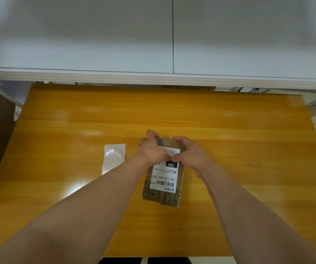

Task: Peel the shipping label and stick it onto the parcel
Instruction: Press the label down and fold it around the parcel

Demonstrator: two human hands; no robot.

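The parcel (163, 198) lies just below the middle of the frame on the yellow desk (239, 130). Its long axis runs almost straight up and down the picture. The white label (165, 178) sits on top, lined up along that axis, with its barcode end toward the bottom of the frame.

Both grips, bare hands, are at the parcel's upper end. The left grip (151, 148) has its fingers curled over the upper left corner. The right grip (190, 154) curls over the upper right edge (it is blurred, so the finger detail is loose). The two thumbs meet on the label in its upper part, so each grip is clamped on the parcel with a thumb pressing the label.

The next move turns on one thing: most of the label's length lies below the thumbs, toward the bottom of the frame. I judge that smoothing should run down the long axis toward the barcode, though I cannot tell whether that lower part is stuck yet. Neither grip is nearer; they sit level, either side of the centre line.

A shiny white sheet (114, 158), likely the peeled backing, lies flat left of the parcel, apart from it.
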